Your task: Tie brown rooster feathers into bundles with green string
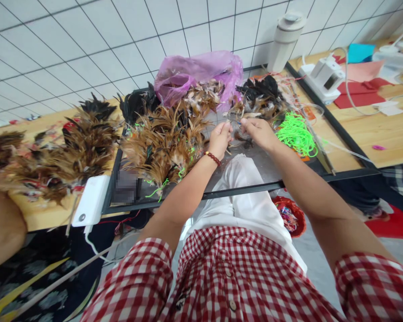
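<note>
My left hand [220, 137], below a beaded bracelet [212, 157], is closed in a pinch over the black-framed tray [218, 193]. What sits in its fingertips is too small to name. My right hand [259, 131] is pinched too, close beside the left, with a thin dark bit showing at its fingertips. Brown feather bunches [168, 138], some tied with green cord, lie left of my hands. Darker feathers [262, 91] are just beyond my right hand, and a heap of bright green cord [296, 133] lies to its right.
A purple plastic bag [201, 67] with feathers stands at the back. A white bottle [285, 42] and a white power strip [322, 80] are at right. A white power bank [91, 200] lies left, near more feather bunches [77, 156] and another person's arm [3, 219].
</note>
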`<state>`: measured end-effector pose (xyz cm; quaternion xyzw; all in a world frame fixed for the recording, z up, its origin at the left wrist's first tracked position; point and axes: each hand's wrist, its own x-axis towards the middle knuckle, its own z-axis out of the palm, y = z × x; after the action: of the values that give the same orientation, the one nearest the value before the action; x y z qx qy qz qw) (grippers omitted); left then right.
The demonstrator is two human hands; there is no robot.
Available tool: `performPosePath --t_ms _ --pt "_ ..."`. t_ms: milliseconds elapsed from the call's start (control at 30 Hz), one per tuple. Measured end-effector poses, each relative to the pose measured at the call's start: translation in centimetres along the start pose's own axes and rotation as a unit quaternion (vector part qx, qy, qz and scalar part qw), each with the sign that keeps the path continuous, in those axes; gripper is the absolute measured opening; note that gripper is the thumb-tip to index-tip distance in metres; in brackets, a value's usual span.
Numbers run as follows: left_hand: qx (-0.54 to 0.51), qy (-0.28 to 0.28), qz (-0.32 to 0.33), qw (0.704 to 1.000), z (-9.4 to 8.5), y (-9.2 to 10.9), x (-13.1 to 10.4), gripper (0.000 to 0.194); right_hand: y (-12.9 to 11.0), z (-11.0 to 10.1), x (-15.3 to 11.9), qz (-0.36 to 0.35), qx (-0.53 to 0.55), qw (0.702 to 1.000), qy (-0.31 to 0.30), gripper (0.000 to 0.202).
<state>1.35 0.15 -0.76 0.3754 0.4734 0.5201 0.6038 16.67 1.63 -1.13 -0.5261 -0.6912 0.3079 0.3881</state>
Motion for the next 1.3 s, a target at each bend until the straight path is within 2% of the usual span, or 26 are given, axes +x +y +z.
performPosePath --t_ms 233,367,500,567,633,733,833,967,1067,1133,1200,1267,1300 --pt "0.001 0.001 0.004 1.000 -0.1 -0.1 0.1 0.041 -0.1 -0.2 0.0 -0.004 -0.004 1.000 0.010 0.084" --pt "-0.003 -0.001 0.009 1.000 -0.1 -0.3 0.3 0.042 0.6 -0.1 0.2 0.001 -0.027 0.996 0.084 0.082" --pt "-0.010 -0.002 0.011 1.000 -0.2 -0.3 0.4 0.043 1.3 -0.4 0.1 -0.009 -0.107 0.982 0.155 0.071" --pt "-0.013 0.002 0.013 1.000 -0.3 -0.3 0.4 0.045 1.3 -1.7 0.1 -0.024 -0.146 0.971 0.188 0.064" --pt "-0.015 0.005 0.013 1.000 -0.3 -0.3 0.4 0.046 1.1 -3.9 0.1 -0.020 -0.194 0.954 0.228 0.057" --pt "-0.015 0.005 0.011 1.000 -0.2 -0.3 0.5 0.048 1.7 -8.2 0.2 0.065 -0.278 0.920 0.267 0.049" --pt "-0.014 -0.002 0.012 1.000 -0.2 -0.2 0.4 0.049 3.8 -11.2 0.1 0.146 -0.290 0.909 0.263 0.045" --pt "-0.015 -0.003 0.010 1.000 -0.1 -0.1 0.4 0.048 7.2 -12.0 -0.7 0.191 -0.321 0.899 0.231 0.047" --pt "-0.018 -0.003 0.011 1.000 -0.1 -0.1 0.5 0.046 7.9 -11.5 -1.6 0.213 -0.371 0.878 0.213 0.036" --pt "-0.014 -0.008 0.012 1.000 -0.1 -0.1 0.6 0.047 7.1 -10.9 -2.0 0.139 -0.381 0.884 0.233 0.032" --pt "-0.007 -0.016 0.010 1.000 -0.1 -0.1 0.5 0.047 5.3 -9.7 -2.1 -0.008 -0.345 0.907 0.241 0.031" --pt "-0.002 -0.025 0.009 1.000 -0.1 -0.1 0.4 0.045 3.1 -7.5 -1.7 -0.135 -0.266 0.937 0.183 0.029" --pt "-0.001 -0.029 0.009 1.000 0.0 -0.1 0.4 0.044 2.1 -6.1 -1.3 -0.174 -0.234 0.945 0.147 0.027"
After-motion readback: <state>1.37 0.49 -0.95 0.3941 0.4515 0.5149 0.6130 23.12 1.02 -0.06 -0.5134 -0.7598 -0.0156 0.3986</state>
